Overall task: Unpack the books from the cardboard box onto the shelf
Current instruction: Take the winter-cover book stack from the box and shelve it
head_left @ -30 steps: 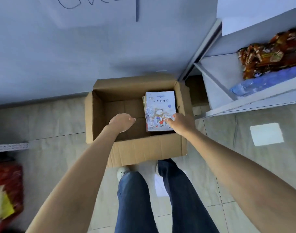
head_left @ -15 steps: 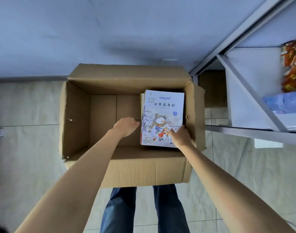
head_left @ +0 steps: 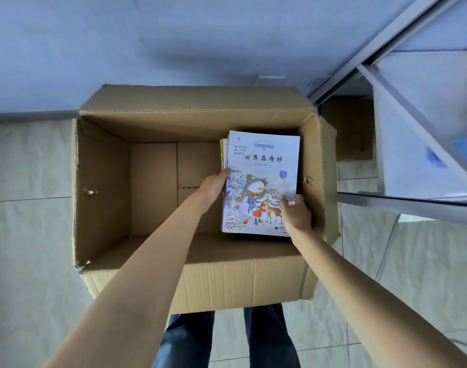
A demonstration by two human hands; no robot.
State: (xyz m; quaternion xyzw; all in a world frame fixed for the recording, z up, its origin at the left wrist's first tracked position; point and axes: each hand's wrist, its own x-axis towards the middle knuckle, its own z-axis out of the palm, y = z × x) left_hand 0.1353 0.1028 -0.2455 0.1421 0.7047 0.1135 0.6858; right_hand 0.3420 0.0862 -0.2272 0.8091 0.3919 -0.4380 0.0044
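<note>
An open cardboard box [head_left: 102,187] stands on the tiled floor in front of me. In its right half lies a stack of thin books [head_left: 264,168], the top one showing a snowman, a child and a deer. My left hand [head_left: 213,185] grips the stack's left edge, fingers under it. My right hand [head_left: 296,213] holds the stack's near right corner, thumb on the cover. The left half of the box is bare cardboard. A white metal shelf [head_left: 413,128] stands to the right of the box.
A pale wall runs behind the box. The shelf's grey front rail [head_left: 402,205] juts out at the right, close to the box's right flap. Coloured packets sit at the far right edge of the shelf. My legs in jeans [head_left: 227,338] are below the box.
The camera has come closer over the box. My left hand moved right from the box floor to the stack's left edge. My right hand stays on the near right corner.
</note>
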